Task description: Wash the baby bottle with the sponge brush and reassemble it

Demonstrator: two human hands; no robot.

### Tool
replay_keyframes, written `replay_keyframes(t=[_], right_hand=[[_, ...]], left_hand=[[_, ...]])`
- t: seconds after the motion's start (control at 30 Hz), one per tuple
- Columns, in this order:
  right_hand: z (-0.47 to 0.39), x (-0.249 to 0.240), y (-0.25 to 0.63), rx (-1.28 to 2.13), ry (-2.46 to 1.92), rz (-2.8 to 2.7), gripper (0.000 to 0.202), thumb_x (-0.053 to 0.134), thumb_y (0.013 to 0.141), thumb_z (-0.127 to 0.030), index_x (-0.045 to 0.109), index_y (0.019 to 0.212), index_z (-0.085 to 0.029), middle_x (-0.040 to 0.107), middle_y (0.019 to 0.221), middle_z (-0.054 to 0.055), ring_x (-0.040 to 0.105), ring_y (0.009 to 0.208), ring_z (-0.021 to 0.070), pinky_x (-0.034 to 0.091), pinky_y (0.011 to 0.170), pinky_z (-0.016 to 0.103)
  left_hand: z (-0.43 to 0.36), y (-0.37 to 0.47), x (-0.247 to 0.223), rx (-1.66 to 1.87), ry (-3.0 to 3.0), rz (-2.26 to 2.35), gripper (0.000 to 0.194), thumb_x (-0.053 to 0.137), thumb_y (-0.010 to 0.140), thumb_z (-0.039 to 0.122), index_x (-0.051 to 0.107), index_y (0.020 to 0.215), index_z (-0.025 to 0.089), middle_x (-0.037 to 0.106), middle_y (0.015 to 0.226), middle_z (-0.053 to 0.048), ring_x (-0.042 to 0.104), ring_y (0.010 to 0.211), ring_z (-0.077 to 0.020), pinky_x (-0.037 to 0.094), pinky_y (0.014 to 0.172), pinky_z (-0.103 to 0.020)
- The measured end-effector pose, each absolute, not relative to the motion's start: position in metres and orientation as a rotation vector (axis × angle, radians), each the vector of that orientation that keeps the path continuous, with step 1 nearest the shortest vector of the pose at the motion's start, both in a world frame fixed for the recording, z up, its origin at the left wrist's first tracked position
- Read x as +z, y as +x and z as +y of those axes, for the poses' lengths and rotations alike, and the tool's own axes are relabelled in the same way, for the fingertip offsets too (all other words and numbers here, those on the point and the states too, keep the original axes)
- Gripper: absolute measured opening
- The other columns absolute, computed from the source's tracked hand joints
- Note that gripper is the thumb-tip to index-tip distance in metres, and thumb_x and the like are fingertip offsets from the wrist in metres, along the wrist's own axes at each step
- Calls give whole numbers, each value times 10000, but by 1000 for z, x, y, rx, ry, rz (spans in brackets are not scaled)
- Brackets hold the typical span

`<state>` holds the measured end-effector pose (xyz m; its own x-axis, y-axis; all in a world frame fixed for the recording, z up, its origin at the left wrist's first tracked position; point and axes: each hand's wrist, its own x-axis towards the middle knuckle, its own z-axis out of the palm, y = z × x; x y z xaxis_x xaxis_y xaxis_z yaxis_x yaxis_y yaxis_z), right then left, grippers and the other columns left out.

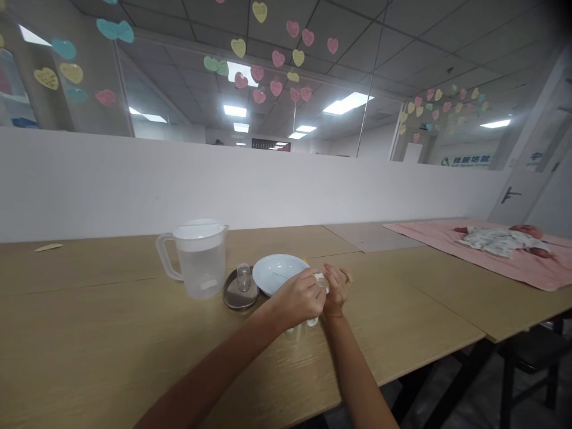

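Observation:
My left hand (300, 300) is closed, its fingers pressed around a small white and clear piece (322, 282). From the right, my right hand (336, 289) cups the same piece with bent fingers. Under my hands a clear container (296, 332) with white parts shows, mostly hidden. Just behind them sits a pale blue bowl (273, 269) with a thin stick-like item in it. A round metal tray (232, 296) stands left of the bowl and bears a small clear dome-shaped cup (243, 277).
A lidded clear plastic pitcher (202, 262) stands at the left. A flat pale piece (49, 246) lies at the far left of the wooden table (111, 333). On the right, a clothed doll (504, 240) lies on a pink cloth (440, 241). A dark stool (531, 348) is below.

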<state>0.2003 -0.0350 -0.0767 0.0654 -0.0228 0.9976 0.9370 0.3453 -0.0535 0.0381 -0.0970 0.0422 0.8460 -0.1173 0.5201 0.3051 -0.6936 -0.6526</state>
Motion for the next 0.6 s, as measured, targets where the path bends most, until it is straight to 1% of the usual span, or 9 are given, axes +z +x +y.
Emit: replay_keyframes(t=[0.07, 0.13, 0.2, 0.3, 0.37, 0.43, 0.5, 0.6], right_hand=[[-38, -75, 199, -903, -902, -1291, 201, 364, 878, -329, 503, 969, -217, 667, 983, 90, 625, 975, 208, 378, 931, 472], [-40, -73, 198, -895, -876, -1284, 210, 384, 875, -342, 509, 988, -216, 663, 983, 94, 616, 986, 214, 386, 928, 468], [-42, -70, 197, -850, -967, -1224, 254, 451, 850, -385, 523, 1006, -198, 659, 970, 111, 607, 971, 229, 401, 909, 458], [-46, -65, 197, -690, -1180, -990, 376, 554, 789, -453, 548, 1018, -154, 651, 943, 136, 591, 913, 253, 419, 865, 447], [-52, -62, 194, -564, -1223, -842, 408, 556, 786, -472, 553, 1022, -140, 645, 943, 138, 582, 894, 247, 428, 841, 423], [-60, -63, 188, -432, -1194, -816, 404, 535, 797, -476, 551, 1025, -144, 637, 953, 125, 579, 885, 226, 440, 816, 384], [-69, -66, 176, -311, -1136, -889, 402, 519, 803, -474, 539, 1038, -149, 632, 951, 109, 585, 855, 204, 457, 783, 354], [-79, -76, 154, -195, -1081, -1053, 383, 501, 813, -454, 525, 1048, -153, 633, 929, 98, 601, 826, 190, 484, 749, 336]], left_hand=[[-99, 37, 46, -683, -2244, -129, 322, 350, 882, 18, 609, 729, 133, 611, 604, -11, 560, 620, -135, 351, 1047, -361], [-95, 36, 47, -707, -2323, -173, 314, 354, 884, 28, 620, 751, 130, 633, 641, -21, 579, 656, -136, 346, 1057, -379], [-88, 34, 43, -812, -2489, -260, 278, 372, 893, 65, 637, 846, 136, 677, 763, -39, 609, 759, -137, 370, 1041, -380], [-79, 25, 23, -1160, -2690, -449, 250, 397, 919, 178, 634, 999, 178, 690, 987, -49, 607, 947, -142, 421, 987, -363], [-79, 16, 3, -1346, -2734, -595, 258, 430, 914, 265, 617, 1071, 183, 660, 1100, -75, 581, 1044, -172, 444, 952, -373], [-83, 7, -18, -1299, -2814, -592, 294, 457, 898, 300, 582, 1143, 196, 622, 1183, -82, 550, 1111, -194, 439, 961, -386], [-88, 0, -35, -1282, -2827, -625, 380, 463, 888, 294, 498, 1248, 176, 559, 1269, -106, 501, 1181, -201, 428, 986, -384], [-91, -2, -51, -1316, -2799, -716, 430, 474, 867, 266, 448, 1284, 166, 519, 1302, -125, 468, 1216, -217, 423, 1001, -403]])
